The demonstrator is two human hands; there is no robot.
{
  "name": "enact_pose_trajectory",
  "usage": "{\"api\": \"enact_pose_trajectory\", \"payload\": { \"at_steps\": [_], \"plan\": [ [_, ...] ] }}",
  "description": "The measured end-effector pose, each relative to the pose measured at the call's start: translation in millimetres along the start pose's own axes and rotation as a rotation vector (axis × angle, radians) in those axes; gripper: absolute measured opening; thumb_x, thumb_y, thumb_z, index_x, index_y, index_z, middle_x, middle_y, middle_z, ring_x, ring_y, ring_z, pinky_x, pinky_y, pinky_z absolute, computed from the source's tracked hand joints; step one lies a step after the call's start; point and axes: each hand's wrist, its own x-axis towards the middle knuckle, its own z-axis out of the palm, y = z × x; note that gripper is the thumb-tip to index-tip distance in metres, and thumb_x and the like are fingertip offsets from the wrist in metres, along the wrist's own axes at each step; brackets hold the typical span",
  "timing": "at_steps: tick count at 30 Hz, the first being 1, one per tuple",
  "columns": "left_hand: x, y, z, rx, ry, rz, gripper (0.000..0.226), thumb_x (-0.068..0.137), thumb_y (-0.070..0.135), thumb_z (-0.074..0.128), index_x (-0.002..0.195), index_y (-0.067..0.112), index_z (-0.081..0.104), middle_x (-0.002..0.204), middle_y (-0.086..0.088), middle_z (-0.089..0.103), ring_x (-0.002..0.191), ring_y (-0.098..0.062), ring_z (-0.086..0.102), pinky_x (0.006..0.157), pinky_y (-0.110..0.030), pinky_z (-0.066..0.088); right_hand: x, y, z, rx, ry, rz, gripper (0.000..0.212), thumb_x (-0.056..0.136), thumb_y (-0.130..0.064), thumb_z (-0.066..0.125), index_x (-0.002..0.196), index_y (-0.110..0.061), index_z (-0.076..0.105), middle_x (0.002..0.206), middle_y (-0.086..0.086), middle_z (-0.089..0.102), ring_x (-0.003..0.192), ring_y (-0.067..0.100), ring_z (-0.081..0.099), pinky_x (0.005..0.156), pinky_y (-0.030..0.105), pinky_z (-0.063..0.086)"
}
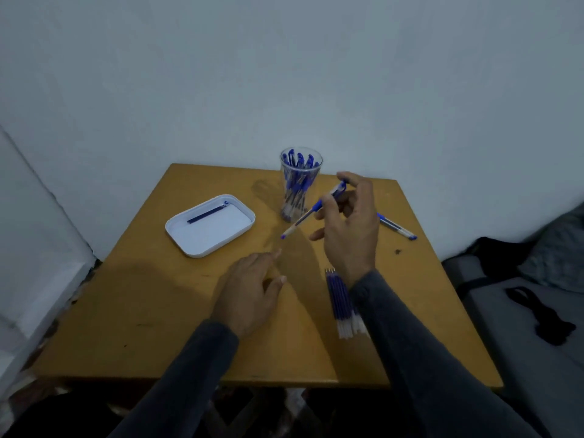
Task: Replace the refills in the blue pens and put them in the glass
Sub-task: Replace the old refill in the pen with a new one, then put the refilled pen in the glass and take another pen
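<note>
My right hand (349,226) is raised above the table and holds a blue pen (303,218) that slants down to the left, its tip near the foot of the glass (300,184). The clear glass stands at the table's back and holds several blue pens. My left hand (249,289) hovers low over the table's middle, fingers apart and holding nothing. A bundle of blue refills (341,303) lies to the right, partly hidden by my right sleeve. One more blue pen (396,227) lies on the table behind my right hand.
A white tray (210,226) with one dark refill (207,214) in it sits at the back left of the wooden table (142,311). The wall is close behind. Dark bags and a grey seat are at the right.
</note>
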Motion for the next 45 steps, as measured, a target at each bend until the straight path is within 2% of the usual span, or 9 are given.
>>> {"api": "enact_pose_trajectory", "payload": {
  "at_steps": [6, 9, 12, 15, 23, 29, 35, 41, 45],
  "plan": [
    [45.2, -6.2, 13.1, 0.146, -0.081, 0.113, 0.050, 0.101, 0.041, 0.052, 0.148, 0.024, 0.045, 0.149, 0.008, 0.045, 0.135, -0.011, 0.038, 0.112, -0.022, 0.027, 61.4, -25.1, 7.2, 0.136, 0.225, -0.113, 0.031, 0.104, -0.012, 0.053, 0.127, -0.032, 0.047, 0.086, -0.009, 0.062, 0.070, 0.015, 0.067, 0.051, 0.043, 0.059],
    [68.1, -5.6, 20.9, 0.191, -0.115, 0.148, 0.050, 0.103, 0.043, 0.048, 0.148, 0.024, 0.044, 0.152, 0.008, 0.040, 0.137, -0.011, 0.034, 0.114, -0.023, 0.026, 86.5, -23.3, 17.3, 0.121, 0.306, -0.143, 0.033, 0.103, -0.018, 0.053, 0.129, -0.038, 0.045, 0.091, -0.011, 0.063, 0.087, 0.020, 0.068, 0.067, 0.053, 0.060],
    [87.1, -4.9, 28.3, 0.220, -0.131, 0.144, 0.049, 0.102, 0.048, 0.047, 0.145, 0.023, 0.048, 0.152, 0.008, 0.039, 0.137, -0.013, 0.033, 0.116, -0.028, 0.029, 104.7, -17.9, 27.5, 0.082, 0.337, -0.178, 0.034, 0.103, -0.017, 0.053, 0.128, -0.039, 0.045, 0.096, -0.004, 0.063, 0.091, 0.016, 0.065, 0.076, 0.045, 0.061],
    [95.8, -5.3, 35.4, 0.240, -0.141, 0.133, 0.052, 0.101, 0.052, 0.044, 0.148, 0.028, 0.045, 0.154, 0.010, 0.036, 0.139, -0.013, 0.030, 0.118, -0.032, 0.027, 115.3, -8.7, 35.6, -0.006, 0.283, -0.239, 0.031, 0.103, -0.012, 0.053, 0.133, -0.023, 0.051, 0.101, 0.002, 0.064, 0.093, 0.012, 0.062, 0.080, 0.015, 0.051],
    [95.1, -10.8, 41.8, 0.283, -0.145, 0.123, 0.049, 0.100, 0.057, 0.039, 0.144, 0.034, 0.046, 0.153, 0.008, 0.035, 0.141, -0.014, 0.027, 0.119, -0.038, 0.028, 133.2, 21.7, 51.2, -0.328, -0.061, -0.227, 0.029, 0.103, -0.014, 0.055, 0.130, -0.022, 0.060, 0.091, -0.017, 0.055, 0.102, 0.019, 0.056, 0.081, 0.043, 0.058],
    [95.0, -10.8, 43.1, 0.305, -0.137, 0.122, 0.049, 0.101, 0.057, 0.037, 0.143, 0.035, 0.048, 0.153, 0.008, 0.034, 0.141, -0.014, 0.027, 0.119, -0.038, 0.027, 140.5, 26.8, 57.5, -0.646, -0.198, -0.204, 0.029, 0.105, -0.024, 0.053, 0.131, -0.020, 0.065, 0.117, 0.004, 0.066, 0.115, 0.018, 0.054, 0.086, 0.041, 0.057],
    [94.7, -10.3, 42.4, 0.310, -0.155, 0.103, 0.050, 0.101, 0.058, 0.035, 0.145, 0.036, 0.045, 0.156, 0.009, 0.030, 0.144, -0.014, 0.024, 0.121, -0.039, 0.025, 139.0, 27.0, 58.0, -0.743, -0.205, -0.213, 0.022, 0.102, -0.027, 0.058, 0.112, -0.014, 0.073, 0.116, 0.003, 0.062, 0.113, 0.016, 0.052, 0.082, 0.035, 0.057],
    [94.7, -9.0, 41.3, 0.291, -0.150, 0.117, 0.048, 0.102, 0.056, 0.036, 0.143, 0.034, 0.048, 0.156, 0.009, 0.033, 0.142, -0.013, 0.026, 0.118, -0.039, 0.028, 122.3, 48.1, 40.4, -0.494, 0.027, -0.134, 0.015, 0.101, -0.022, 0.058, 0.105, -0.016, 0.071, 0.108, -0.001, 0.057, 0.102, 0.013, 0.055, 0.074, 0.013, 0.041],
    [94.4, -8.7, 39.9, 0.294, -0.157, 0.103, 0.045, 0.101, 0.055, 0.038, 0.141, 0.036, 0.048, 0.156, 0.009, 0.033, 0.142, -0.014, 0.027, 0.118, -0.037, 0.029, 95.4, 83.5, 8.7, -0.609, 0.026, 0.042, 0.015, 0.101, -0.022, 0.058, 0.110, -0.017, 0.068, 0.114, -0.001, 0.056, 0.101, 0.012, 0.054, 0.082, 0.023, 0.044]
  ]
}}
